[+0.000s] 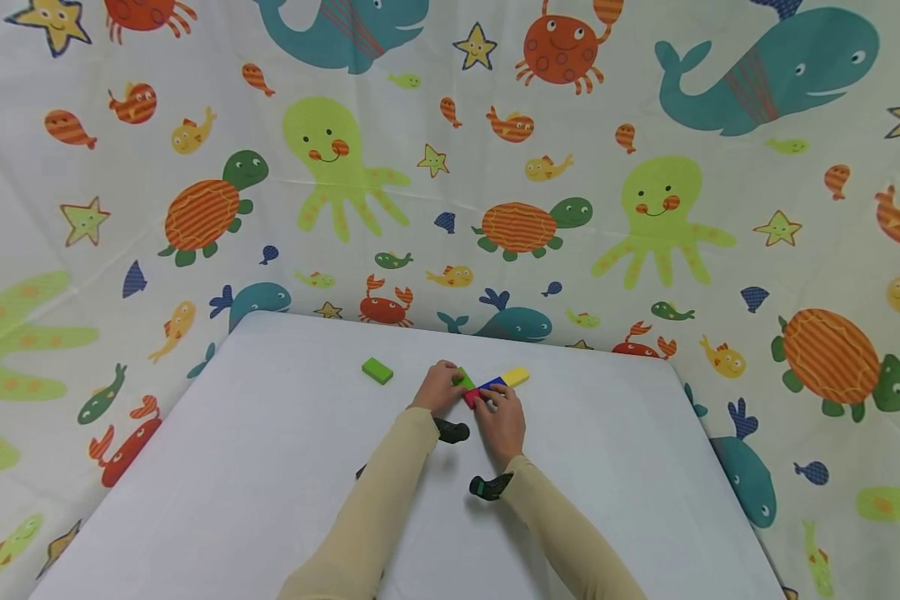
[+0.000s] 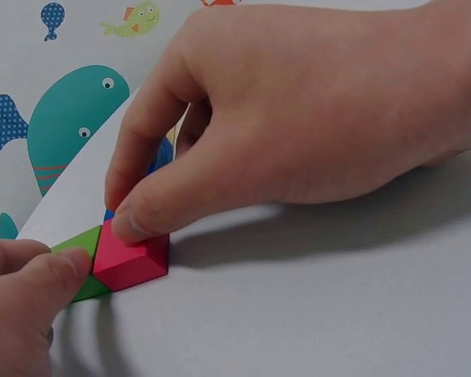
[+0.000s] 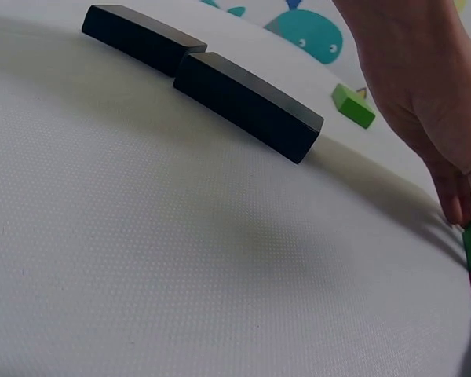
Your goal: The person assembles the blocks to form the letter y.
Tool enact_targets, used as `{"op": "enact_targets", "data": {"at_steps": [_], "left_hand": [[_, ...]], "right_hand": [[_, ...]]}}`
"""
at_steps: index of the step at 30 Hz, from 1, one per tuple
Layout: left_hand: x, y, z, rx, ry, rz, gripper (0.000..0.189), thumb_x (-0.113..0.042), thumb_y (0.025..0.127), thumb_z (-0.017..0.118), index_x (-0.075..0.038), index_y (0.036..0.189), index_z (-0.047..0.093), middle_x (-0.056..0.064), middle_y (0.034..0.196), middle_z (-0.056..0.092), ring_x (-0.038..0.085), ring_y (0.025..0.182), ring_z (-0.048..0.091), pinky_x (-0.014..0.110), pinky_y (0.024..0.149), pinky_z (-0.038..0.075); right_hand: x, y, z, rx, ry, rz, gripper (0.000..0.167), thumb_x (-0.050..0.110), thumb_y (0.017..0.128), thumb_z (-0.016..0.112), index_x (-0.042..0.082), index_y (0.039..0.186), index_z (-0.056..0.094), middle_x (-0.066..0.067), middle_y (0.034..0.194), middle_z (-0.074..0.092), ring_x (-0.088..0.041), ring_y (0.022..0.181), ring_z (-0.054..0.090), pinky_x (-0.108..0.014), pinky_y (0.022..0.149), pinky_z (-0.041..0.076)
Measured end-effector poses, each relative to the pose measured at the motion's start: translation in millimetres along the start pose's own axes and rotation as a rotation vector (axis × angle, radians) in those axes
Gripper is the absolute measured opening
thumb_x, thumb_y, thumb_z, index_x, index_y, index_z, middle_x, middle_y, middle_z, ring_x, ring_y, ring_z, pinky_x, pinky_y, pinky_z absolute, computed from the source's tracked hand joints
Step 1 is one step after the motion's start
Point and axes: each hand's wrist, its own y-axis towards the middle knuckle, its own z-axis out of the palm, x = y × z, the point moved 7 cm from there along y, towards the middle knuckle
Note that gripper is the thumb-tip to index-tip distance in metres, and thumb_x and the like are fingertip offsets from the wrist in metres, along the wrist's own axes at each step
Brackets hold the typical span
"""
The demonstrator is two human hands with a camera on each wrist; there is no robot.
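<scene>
Thumb and fingers of the left hand (image 1: 438, 386) pinch a green block (image 2: 85, 239); just to the near right of it, the right hand (image 1: 502, 419) grips a red block (image 2: 133, 269), with its thumb on the top and its other fingers bent over the far side, close to a blue block (image 1: 493, 382); the green block and the red block touch; the blue block goes off from the red one to the far right, and a yellow block (image 1: 516, 377) sits at the blue one's far right end, so the four make a bent line like a wide V, with red at the near point; all of them lie on a white table (image 1: 615, 450), a bit past the middle; a lone green block (image 1: 377, 372) lies to the left, well apart from the line; two long dark bars (image 3: 251, 106) lie end to end on the near left side, mostly hidden by the left arm when seen from the head; both arms wear tan sleeves (image 1: 378, 483), and a black thing (image 1: 491, 488) sits on each wrist; behind the table and at its sides hangs a white cloth (image 1: 435, 104) with whales, crabs, turtles, fish and stars on it.
</scene>
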Motion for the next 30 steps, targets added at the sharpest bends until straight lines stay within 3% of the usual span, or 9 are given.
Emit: {"op": "enact_targets", "data": {"at_steps": [20, 27, 30], "left_hand": [[2.5, -4.2, 0.0, -0.023, -0.050, -0.016, 0.034, -0.014, 0.089, 0.072, 0.001, 0.120, 0.067, 0.019, 0.126, 0.056, 0.032, 0.117, 0.053, 0.042, 0.103, 0.044], [-1.7, -6.3, -5.2, -0.048, -0.029, 0.036, 0.035, -0.013, 0.088, 0.073, 0.003, 0.118, 0.068, 0.021, 0.123, 0.058, 0.034, 0.115, 0.055, 0.044, 0.100, 0.045], [3.4, -7.1, -9.0, -0.057, -0.007, 0.035, 0.034, -0.016, 0.090, 0.071, 0.002, 0.119, 0.067, 0.020, 0.124, 0.059, 0.033, 0.116, 0.055, 0.044, 0.101, 0.044]], "right_hand": [[1.2, -2.6, -0.5, -0.019, -0.008, -0.030, 0.027, 0.027, 0.090, 0.072, 0.008, 0.109, 0.075, -0.007, 0.121, 0.062, -0.024, 0.101, 0.060, -0.042, 0.088, 0.050], [-0.3, -1.3, 1.3, -0.024, -0.025, -0.036, 0.028, 0.028, 0.090, 0.072, 0.008, 0.108, 0.075, -0.007, 0.120, 0.062, -0.022, 0.101, 0.061, -0.040, 0.087, 0.050], [-0.9, -1.4, 1.7, -0.016, -0.024, -0.020, 0.028, 0.029, 0.090, 0.072, 0.008, 0.109, 0.075, -0.007, 0.120, 0.062, -0.022, 0.102, 0.060, -0.040, 0.088, 0.050]]}}
